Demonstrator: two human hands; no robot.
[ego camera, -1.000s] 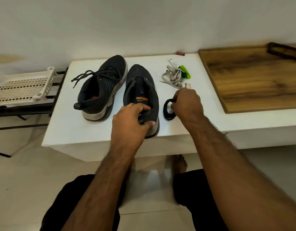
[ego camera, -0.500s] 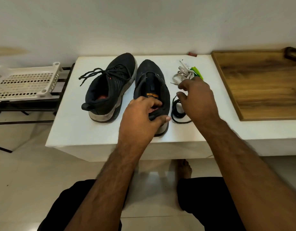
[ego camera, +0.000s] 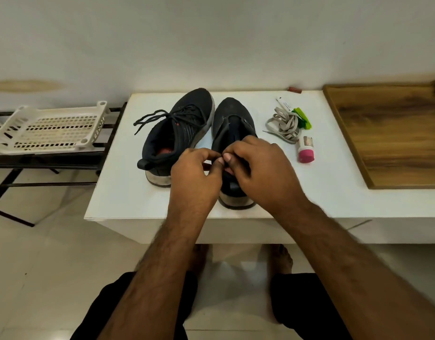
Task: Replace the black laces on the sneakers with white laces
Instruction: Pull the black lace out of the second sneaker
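On the white worktop [ego camera: 128,200]: two dark sneakers are set side by side, toes toward the wall.
Left sneaker [ego camera: 177,133]: black laces [ego camera: 160,116] are threaded and tied; unlacing is judged not yet begun.
Right sneaker [ego camera: 232,123]: no lace is seen across the visible eyelets or tongue; the black lace is judged already removed. Where that lace lies cannot be told.
White laces [ego camera: 283,125]: a loose bundle is seen to the right of the right sneaker, apart from it, beside a green clip [ego camera: 302,120]; none is threaded yet.
Left hand [ego camera: 195,176]: fingers are curled over the collar of the right sneaker, thumb meeting fingertips; what is pinched, if anything, cannot be told.
Right hand [ego camera: 263,173]: fingers are curled against the left hand over the same collar; the grip's content is hidden.
Other items: a pink-capped tube [ego camera: 306,149] is laid near the laces; a wooden board [ego camera: 393,136] is at the right; a white perforated tray [ego camera: 52,128] rests on a rack at the left.
Progress: roughly a quarter is judged done; one removal and both white lacings are left.
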